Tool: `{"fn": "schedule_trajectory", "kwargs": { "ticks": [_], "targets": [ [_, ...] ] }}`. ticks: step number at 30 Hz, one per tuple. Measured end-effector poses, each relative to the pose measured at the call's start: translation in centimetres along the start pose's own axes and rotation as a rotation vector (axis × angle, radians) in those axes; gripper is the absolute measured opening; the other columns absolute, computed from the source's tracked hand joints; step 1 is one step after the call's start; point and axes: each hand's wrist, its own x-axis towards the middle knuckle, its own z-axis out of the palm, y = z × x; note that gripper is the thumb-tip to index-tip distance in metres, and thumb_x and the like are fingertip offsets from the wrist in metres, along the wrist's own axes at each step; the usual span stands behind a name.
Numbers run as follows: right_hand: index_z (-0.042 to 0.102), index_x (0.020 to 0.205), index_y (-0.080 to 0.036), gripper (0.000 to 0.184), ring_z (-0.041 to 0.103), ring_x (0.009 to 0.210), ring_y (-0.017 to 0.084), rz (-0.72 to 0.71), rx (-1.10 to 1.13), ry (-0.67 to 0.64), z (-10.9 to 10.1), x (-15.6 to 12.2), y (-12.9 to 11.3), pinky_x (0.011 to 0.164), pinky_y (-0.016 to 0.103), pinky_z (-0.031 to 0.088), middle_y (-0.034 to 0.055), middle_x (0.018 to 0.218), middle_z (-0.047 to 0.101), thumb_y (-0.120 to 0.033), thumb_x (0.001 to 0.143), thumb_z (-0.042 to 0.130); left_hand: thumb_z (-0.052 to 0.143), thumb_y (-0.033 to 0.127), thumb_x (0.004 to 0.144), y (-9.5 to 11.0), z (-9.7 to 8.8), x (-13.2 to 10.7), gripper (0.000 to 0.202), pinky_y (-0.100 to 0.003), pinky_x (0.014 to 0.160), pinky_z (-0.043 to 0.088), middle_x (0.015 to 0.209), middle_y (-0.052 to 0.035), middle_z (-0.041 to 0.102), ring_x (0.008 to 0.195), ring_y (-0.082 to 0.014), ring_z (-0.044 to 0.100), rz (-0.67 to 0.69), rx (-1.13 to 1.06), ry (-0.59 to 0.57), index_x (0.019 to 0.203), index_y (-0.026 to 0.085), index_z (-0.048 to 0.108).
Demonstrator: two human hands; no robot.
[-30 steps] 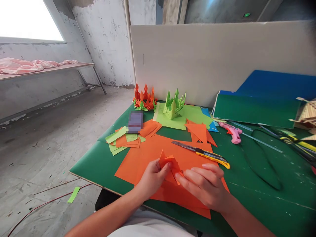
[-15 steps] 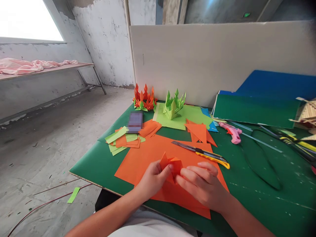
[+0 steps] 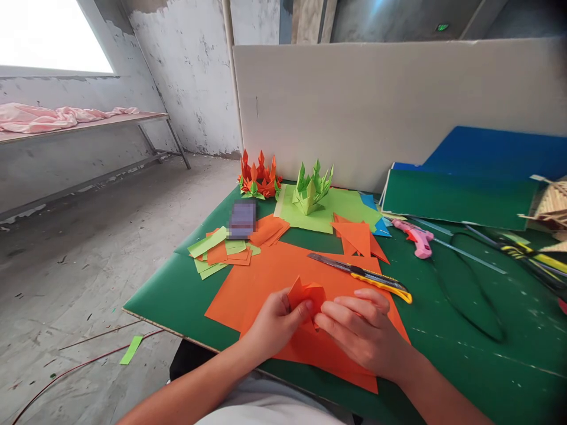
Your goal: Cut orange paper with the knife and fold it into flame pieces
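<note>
A small folded orange paper piece (image 3: 313, 292), with a pointed flap standing up at its left, is held between my two hands. My left hand (image 3: 280, 319) pinches it, thumb across the front. The fingers of my right hand (image 3: 361, 330) are curled and closed on its right edge, and that fingertip contact is partly hidden. Beneath both hands lie large orange paper sheets (image 3: 266, 283). A utility knife (image 3: 363, 275) with a yellow handle rests on those sheets, just beyond my right hand.
Behind stand a green folded-paper crown (image 3: 312, 192) and an orange one (image 3: 260, 180). Cut paper pieces (image 3: 212, 251) lie at left beside a blurred dark box (image 3: 243, 218). Orange folded triangles (image 3: 357, 236) and a pink glue gun (image 3: 416, 237) with its cord are at right on the green table (image 3: 460, 378).
My hands hold nearly the same pose. My right fingers have shifted slightly left against the folded paper, and the paper's upright point has moved a little right and down.
</note>
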Motion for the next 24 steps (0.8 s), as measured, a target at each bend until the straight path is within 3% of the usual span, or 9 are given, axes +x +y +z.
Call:
{"fn": "schedule_trajectory", "kwargs": {
  "ticks": [5, 13, 24],
  "targets": [
    [0.069, 0.087, -0.026, 0.014, 0.052, 0.095, 0.016, 0.014, 0.047, -0.021, 0.04, -0.14, 0.14, 0.098, 0.035, 0.032, -0.0006, 0.092, 0.072, -0.018, 0.093, 0.06, 0.068, 0.059, 0.077, -0.38, 0.06, 0.05, 0.046, -0.023, 0.058, 0.041, 0.067, -0.0015, 0.058, 0.062, -0.0132, 0.05, 0.015, 0.081, -0.014, 0.071, 0.014, 0.06],
    [0.068, 0.091, -0.028, 0.009, 0.052, 0.104, 0.019, 0.122, 0.06, -0.039, 0.5, -0.67, 0.37, 0.103, 0.04, 0.03, 0.0001, 0.104, 0.07, -0.021, 0.086, 0.068, 0.074, 0.055, 0.072, -0.72, -0.11, -0.08, 0.042, -0.022, 0.053, 0.04, 0.062, -0.0011, 0.058, 0.061, -0.0146, 0.052, 0.005, 0.135, 0.096, 0.073, 0.015, 0.064],
    [0.068, 0.089, -0.027, 0.006, 0.054, 0.1, 0.021, 0.199, 0.144, -0.037, 0.61, -0.46, 0.27, 0.1, 0.041, 0.03, 0.0015, 0.104, 0.069, -0.022, 0.088, 0.064, 0.072, 0.056, 0.075, -0.28, -0.09, -0.19, 0.041, -0.023, 0.058, 0.044, 0.071, -0.0032, 0.064, 0.067, -0.0164, 0.057, 0.019, 0.104, 0.055, 0.078, 0.015, 0.064]
  ]
}}
